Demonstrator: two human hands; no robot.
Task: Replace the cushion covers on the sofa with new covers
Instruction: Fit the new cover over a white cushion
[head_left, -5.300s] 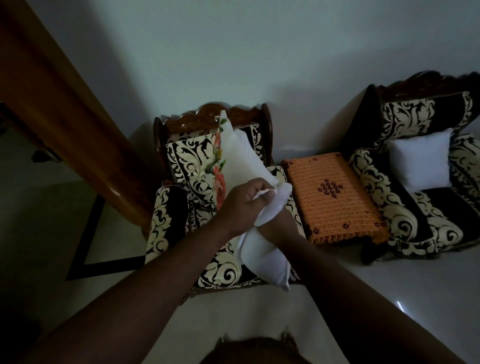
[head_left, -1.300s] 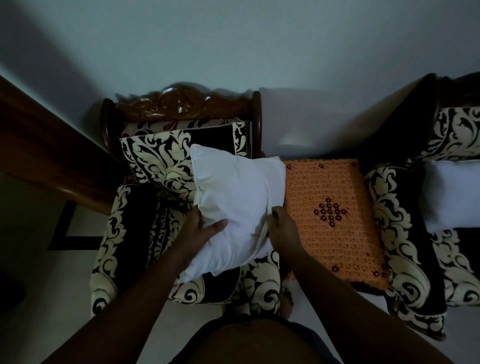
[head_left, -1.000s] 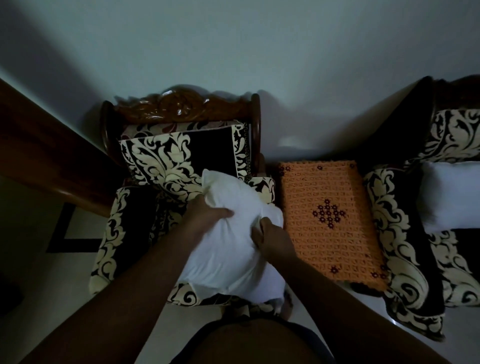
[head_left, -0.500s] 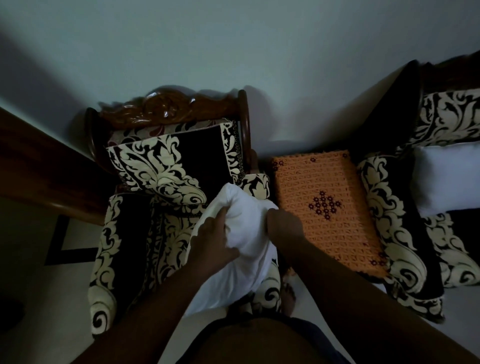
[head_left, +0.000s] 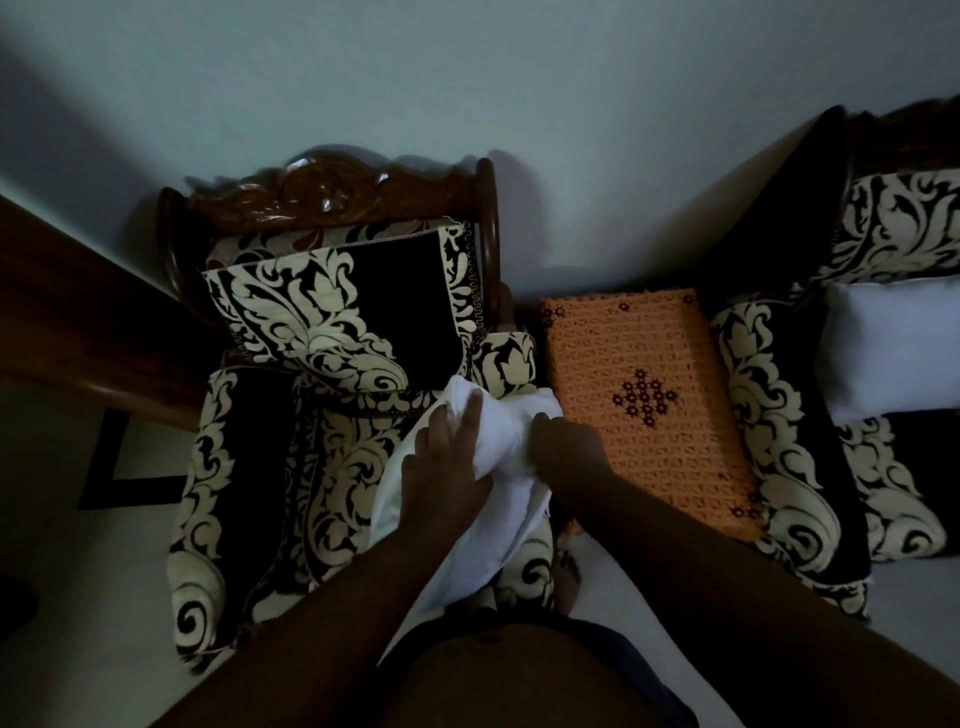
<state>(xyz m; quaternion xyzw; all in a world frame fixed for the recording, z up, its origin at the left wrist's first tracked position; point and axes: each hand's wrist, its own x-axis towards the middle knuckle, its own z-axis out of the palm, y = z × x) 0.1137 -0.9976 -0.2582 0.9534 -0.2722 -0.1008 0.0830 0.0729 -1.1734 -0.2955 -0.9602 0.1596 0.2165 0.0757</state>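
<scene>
White cushion (head_left: 498, 441) slants from 7 to 1 o'clock on the armchair (head_left: 291, 467); left hand (head_left: 447, 467) and right hand (head_left: 563, 452) both grip it

- It was a dim home sitting room.
- A carved wooden armchair (head_left: 332, 364) in black-and-cream damask stood against a plain wall (head_left: 519, 78).
- A matching sofa (head_left: 857, 312) sat nearby.
</scene>
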